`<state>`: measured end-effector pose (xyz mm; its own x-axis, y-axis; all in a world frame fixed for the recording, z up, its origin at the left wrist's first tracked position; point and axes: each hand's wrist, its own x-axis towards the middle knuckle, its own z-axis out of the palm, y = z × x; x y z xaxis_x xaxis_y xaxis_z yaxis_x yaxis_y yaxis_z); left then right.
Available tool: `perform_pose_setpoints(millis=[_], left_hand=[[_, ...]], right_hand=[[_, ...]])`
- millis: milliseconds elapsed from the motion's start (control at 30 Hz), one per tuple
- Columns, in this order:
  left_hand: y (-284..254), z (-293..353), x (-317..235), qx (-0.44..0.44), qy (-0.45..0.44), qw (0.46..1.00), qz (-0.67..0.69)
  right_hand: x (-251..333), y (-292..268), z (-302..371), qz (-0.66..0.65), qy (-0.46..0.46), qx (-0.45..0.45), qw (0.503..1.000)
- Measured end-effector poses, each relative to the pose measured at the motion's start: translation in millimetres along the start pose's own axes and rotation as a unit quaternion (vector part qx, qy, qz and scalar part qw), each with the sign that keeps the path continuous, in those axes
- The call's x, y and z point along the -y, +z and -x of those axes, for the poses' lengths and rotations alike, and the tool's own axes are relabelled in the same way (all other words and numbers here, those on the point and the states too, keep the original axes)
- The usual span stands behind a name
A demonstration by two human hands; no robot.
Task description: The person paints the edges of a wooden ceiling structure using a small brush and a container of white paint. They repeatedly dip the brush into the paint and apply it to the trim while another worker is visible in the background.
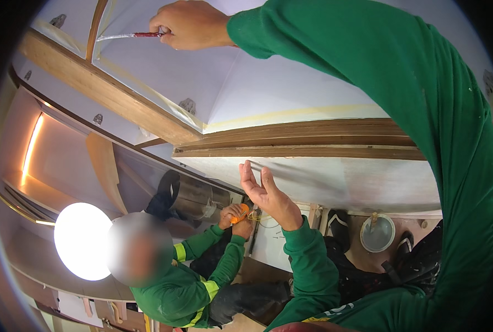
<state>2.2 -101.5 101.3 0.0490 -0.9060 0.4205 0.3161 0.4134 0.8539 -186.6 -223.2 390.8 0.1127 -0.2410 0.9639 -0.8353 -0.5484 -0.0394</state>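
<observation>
Green sleeve arching high, and the right hand has a slim white-ended tool, thumb and fingers pinching its dark red handle up against the pale recess. Tip right beside the wooden strip: one wobble at that long reach could smear white onto wood, I'd judge, with masking tape giving only a narrow margin. Below, the left hand is empty, fingers parted and half curled, by the white panel; touching or not, I can't tell. Edges: the layered wooden ledge runs between both hands, crowding any downward swing. Roomier space lies across the recess, right of the tool. Down low, a co-worker grips an orange tool; a loose grip overhead could mean something falling that way.
</observation>
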Motion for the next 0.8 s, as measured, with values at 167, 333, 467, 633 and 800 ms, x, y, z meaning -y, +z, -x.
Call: perform_pose_setpoints(millis=[167, 333, 467, 633, 800], left_hand=[[-1.0, -1.7, 1.5, 0.005, -0.005, 1.000, -0.004], [2.2, -2.0, 1.4, 0.006, -0.006, 1.000, -0.003], [3.7, -1.6, -0.4, 0.007, -0.011, 1.000, 0.000], [3.5, -1.3, -2.4, 0.010, -0.015, 1.000, 0.000], [4.0, -0.8, -3.5, 0.012, -0.018, 1.000, -0.001]], right_hand=[[-1.5, -12.6, 2.8, 0.004, 0.004, 0.003, 1.000], [-4.2, -27.5, 6.3, 0.012, 0.011, 0.007, 1.000], [-5.4, -37.3, 10.2, 0.018, 0.017, 0.008, 1.000], [-7.5, -51.2, 16.0, 0.027, 0.024, 0.011, 0.999], [-8.8, -67.7, 22.6, 0.034, 0.029, 0.013, 0.999]])
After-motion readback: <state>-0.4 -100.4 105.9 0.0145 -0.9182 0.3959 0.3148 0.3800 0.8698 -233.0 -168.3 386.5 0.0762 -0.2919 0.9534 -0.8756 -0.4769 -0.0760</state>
